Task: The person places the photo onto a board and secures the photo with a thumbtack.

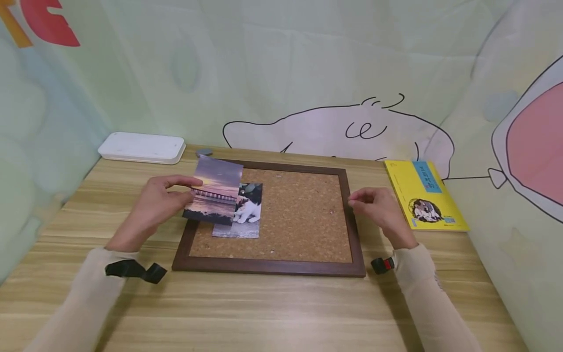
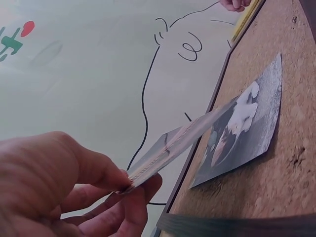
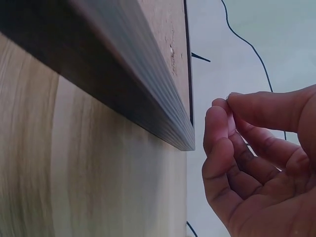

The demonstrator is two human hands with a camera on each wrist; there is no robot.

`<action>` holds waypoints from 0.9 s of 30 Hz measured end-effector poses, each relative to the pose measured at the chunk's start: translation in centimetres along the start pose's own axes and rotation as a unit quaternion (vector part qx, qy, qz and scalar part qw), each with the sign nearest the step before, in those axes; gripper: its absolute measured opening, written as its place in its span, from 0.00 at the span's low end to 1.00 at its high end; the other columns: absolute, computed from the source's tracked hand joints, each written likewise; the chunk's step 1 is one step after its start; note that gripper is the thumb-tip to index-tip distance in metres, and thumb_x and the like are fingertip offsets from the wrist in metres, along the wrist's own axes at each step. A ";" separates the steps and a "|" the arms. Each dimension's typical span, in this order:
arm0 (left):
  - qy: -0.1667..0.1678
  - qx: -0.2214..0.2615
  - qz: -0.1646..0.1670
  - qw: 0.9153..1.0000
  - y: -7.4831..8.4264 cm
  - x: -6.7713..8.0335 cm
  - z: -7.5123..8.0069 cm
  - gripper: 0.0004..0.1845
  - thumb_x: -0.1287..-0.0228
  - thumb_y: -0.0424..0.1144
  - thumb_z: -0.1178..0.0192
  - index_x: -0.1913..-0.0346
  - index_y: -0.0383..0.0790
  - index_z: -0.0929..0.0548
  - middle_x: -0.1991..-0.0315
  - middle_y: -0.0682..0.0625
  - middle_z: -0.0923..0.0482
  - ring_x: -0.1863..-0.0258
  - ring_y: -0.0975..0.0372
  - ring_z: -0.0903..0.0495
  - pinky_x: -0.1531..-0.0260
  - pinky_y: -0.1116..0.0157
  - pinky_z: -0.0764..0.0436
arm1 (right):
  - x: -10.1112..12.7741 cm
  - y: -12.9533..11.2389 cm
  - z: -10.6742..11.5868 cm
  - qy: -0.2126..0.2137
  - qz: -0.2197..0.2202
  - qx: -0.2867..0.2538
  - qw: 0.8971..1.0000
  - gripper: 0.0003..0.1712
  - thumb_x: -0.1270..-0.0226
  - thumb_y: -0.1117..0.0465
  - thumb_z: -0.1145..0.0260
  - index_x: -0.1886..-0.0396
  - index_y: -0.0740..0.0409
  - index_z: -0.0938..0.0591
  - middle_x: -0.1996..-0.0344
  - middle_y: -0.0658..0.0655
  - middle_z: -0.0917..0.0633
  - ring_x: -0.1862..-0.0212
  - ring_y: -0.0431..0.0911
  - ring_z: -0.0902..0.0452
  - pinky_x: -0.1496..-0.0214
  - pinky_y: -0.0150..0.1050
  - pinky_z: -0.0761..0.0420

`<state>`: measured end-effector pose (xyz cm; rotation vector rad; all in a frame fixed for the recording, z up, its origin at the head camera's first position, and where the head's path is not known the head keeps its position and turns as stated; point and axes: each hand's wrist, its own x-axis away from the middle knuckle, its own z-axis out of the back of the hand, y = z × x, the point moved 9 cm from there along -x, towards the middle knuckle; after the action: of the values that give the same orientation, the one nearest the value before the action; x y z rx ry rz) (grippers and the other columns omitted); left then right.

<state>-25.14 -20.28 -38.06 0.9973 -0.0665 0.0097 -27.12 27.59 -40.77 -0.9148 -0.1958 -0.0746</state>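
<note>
My left hand point(image 1: 160, 203) pinches a photo of a pier at sunset point(image 1: 218, 195) by its left edge, between thumb and fingers. The photo is tilted above the left part of a cork board point(image 1: 303, 220) with a dark brown frame. Partly behind it, a photo of a black-and-white cat point(image 1: 249, 210) lies against the cork; the left wrist view shows the cat photo point(image 2: 242, 128) more fully. My right hand point(image 1: 376, 208) is beside the frame's right edge, thumb and index fingertips together. Nothing can be made out between those fingertips point(image 3: 219, 106); a tiny thing could be hidden there.
Small clear pins point(image 1: 332, 212) stand on the cork near its edges. To the right lies a yellow book point(image 1: 426, 195). A white flat case point(image 1: 142, 147) and a small grey object point(image 1: 204, 152) are at the back left, near the printed cloth wall point(image 1: 281, 73).
</note>
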 end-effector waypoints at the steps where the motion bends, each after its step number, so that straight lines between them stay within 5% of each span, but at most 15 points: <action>1: -0.003 0.002 -0.002 1.000 0.1 0.0 -0.2 0.17 0.34 0.35 0.40 0.43 0.44 0.17 0.64 0.45 0.19 0.83 0.66 0.33 0.82 0.64 0.33 | -0.1 0.1 -0.2 -0.004 -0.004 -0.001 1.000 0.12 0.29 0.57 0.34 0.52 0.59 0.16 0.55 0.60 0.16 0.56 0.51 0.21 0.52 0.39 0.22; 14: -0.018 0.003 -0.017 1.000 1.3 -0.7 -1.8 0.20 0.34 0.33 0.39 0.39 0.41 0.19 0.40 0.39 0.24 0.64 0.64 0.17 0.67 0.70 0.20 | -0.6 -0.7 -0.9 -0.006 0.003 -0.024 1.000 0.11 0.29 0.58 0.34 0.53 0.60 0.16 0.55 0.59 0.15 0.57 0.51 0.19 0.52 0.40 0.20; 21: -0.030 0.024 -0.020 0.999 2.0 -1.3 -3.2 0.22 0.37 0.31 0.39 0.39 0.42 0.19 0.45 0.40 0.27 0.73 0.64 0.21 0.68 0.66 0.20 | -1.0 -1.2 -1.0 0.010 0.028 -0.032 0.999 0.09 0.30 0.61 0.34 0.56 0.63 0.16 0.62 0.60 0.15 0.63 0.49 0.20 0.60 0.37 0.21; 27: -0.036 0.015 -0.041 0.998 2.8 -1.9 -4.8 0.24 0.41 0.28 0.41 0.40 0.44 0.19 0.50 0.42 0.23 0.71 0.61 0.24 0.70 0.66 0.22 | -1.1 -1.5 -1.2 0.008 0.029 -0.034 0.999 0.09 0.29 0.60 0.34 0.56 0.61 0.16 0.62 0.60 0.15 0.61 0.51 0.20 0.59 0.39 0.22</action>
<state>-26.85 -14.73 -38.39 1.0302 -0.0915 -0.1005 -28.21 25.66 -40.53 -0.9867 -0.1522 -0.0346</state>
